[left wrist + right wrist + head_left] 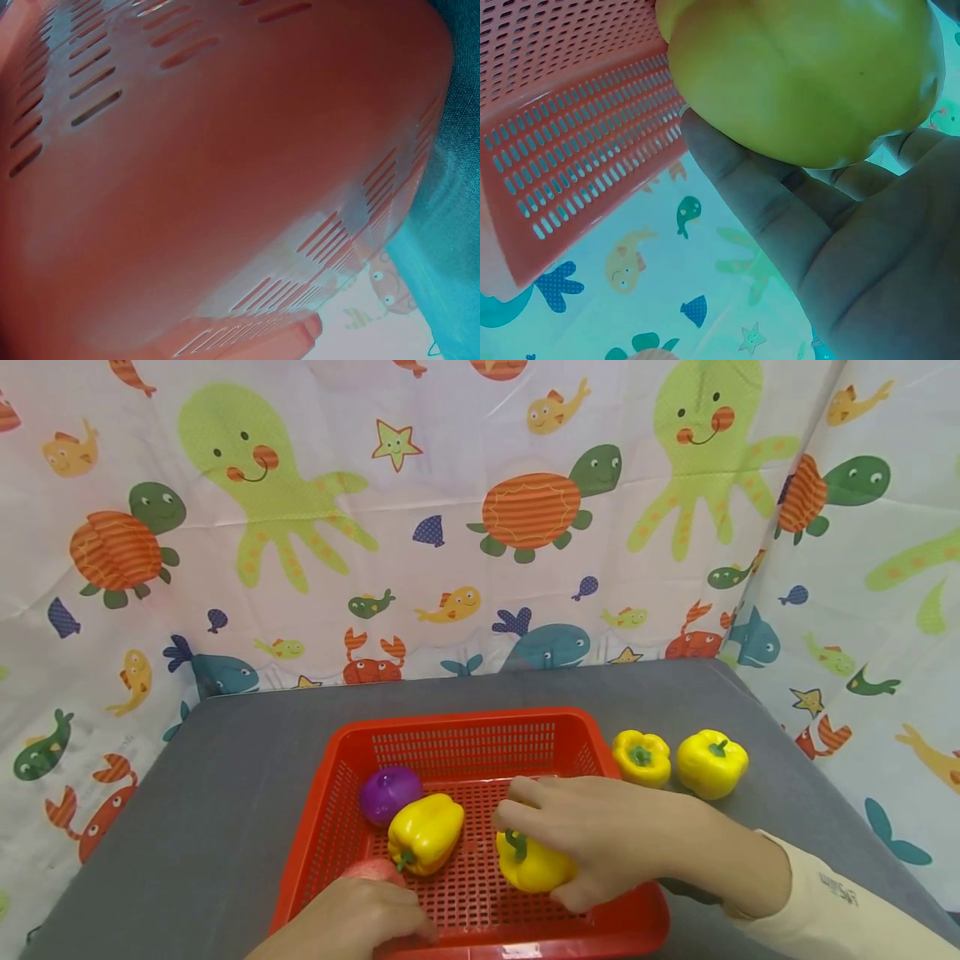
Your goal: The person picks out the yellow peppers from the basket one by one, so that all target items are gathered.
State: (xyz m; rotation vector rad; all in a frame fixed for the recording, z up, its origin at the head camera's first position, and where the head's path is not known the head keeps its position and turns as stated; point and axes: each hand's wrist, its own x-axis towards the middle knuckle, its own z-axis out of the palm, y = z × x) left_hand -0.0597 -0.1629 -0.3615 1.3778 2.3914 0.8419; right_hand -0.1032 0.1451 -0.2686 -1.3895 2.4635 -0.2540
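Note:
Over the right half of the red plastic basket point(480, 952), my right hand point(592, 835) grips a yellow bell pepper point(534, 865), its green stem facing left. In the right wrist view the pepper point(802, 82) rests against the fingers, close to the perforated basket wall point(585, 142). My left hand point(360, 918) lies over the basket's front left corner, fingers bent downward by a pinkish-red round item point(375, 870), mostly hidden; I cannot tell whether they grip the rim. The left wrist view shows only the slotted basket point(225, 150), no fingers.
Inside the basket at left are a purple onion-like vegetable point(390, 795) and another yellow bell pepper point(426, 833). Two more, a nearer-left pepper point(641, 758) and a right one point(712, 764), stand on the grey table point(187, 827) outside. A sea-animal curtain point(435, 435) hangs behind.

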